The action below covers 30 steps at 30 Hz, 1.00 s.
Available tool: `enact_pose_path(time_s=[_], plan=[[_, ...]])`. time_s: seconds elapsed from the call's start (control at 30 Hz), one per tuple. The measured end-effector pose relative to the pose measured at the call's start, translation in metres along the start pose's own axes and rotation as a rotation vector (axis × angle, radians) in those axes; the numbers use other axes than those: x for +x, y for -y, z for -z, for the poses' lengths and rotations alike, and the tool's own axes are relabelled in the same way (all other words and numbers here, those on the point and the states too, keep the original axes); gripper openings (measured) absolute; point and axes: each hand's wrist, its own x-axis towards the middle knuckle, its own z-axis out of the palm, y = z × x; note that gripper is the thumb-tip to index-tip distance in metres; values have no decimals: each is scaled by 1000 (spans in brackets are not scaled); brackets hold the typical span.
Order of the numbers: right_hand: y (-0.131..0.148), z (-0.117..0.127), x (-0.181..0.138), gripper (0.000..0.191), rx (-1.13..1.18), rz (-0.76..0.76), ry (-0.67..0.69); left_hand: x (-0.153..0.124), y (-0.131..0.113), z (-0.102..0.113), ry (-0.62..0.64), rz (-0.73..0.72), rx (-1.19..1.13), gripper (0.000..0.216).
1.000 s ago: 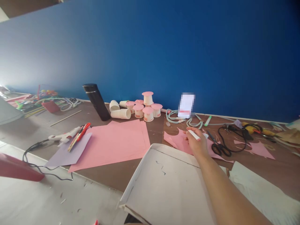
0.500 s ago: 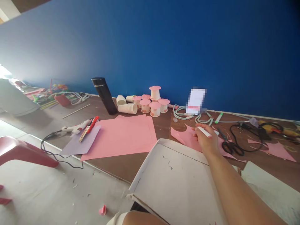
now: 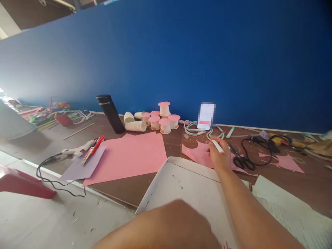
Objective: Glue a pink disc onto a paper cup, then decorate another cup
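My right hand (image 3: pixel 220 158) reaches forward over a white cardboard tray (image 3: pixel 186 186) and is closed round a white marker-like stick (image 3: pixel 217 146). The hand rests on a cut pink paper scrap (image 3: pixel 195 154) on the brown floor board. Black scissors (image 3: pixel 240 159) lie just right of the hand. A blurred bare limb (image 3: pixel 166 226) fills the bottom middle of the view; I cannot tell whether it is an arm or a knee, and no left-hand fingers show.
A large pink sheet (image 3: pixel 129 157) and a lilac sheet (image 3: pixel 80 166) lie at left, with a glue gun (image 3: pixel 76 150) and a red cutter (image 3: pixel 93 148). Stacked paper cups (image 3: pixel 160 121) and a black flask (image 3: pixel 110 114) stand by the blue wall. A red stool (image 3: pixel 23 183) is at far left.
The view swung left and back. My right hand stayed on the pink scrap, tilting the white stick more upright. The blurred limb rose into the bottom of the view.
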Motion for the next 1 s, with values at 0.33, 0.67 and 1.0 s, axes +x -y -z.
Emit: enact_pose_path(time_s=[0.33,0.67,1.0], plan=[[6,6,-1,43,48,36,-123,145,19,79,-519,450,701,24],[3,4,1,42,65,14,-95,167,62,69,-576,576,704,35],[11,5,-1,39,28,30,-107,165,71,74,-483,501,696,23]])
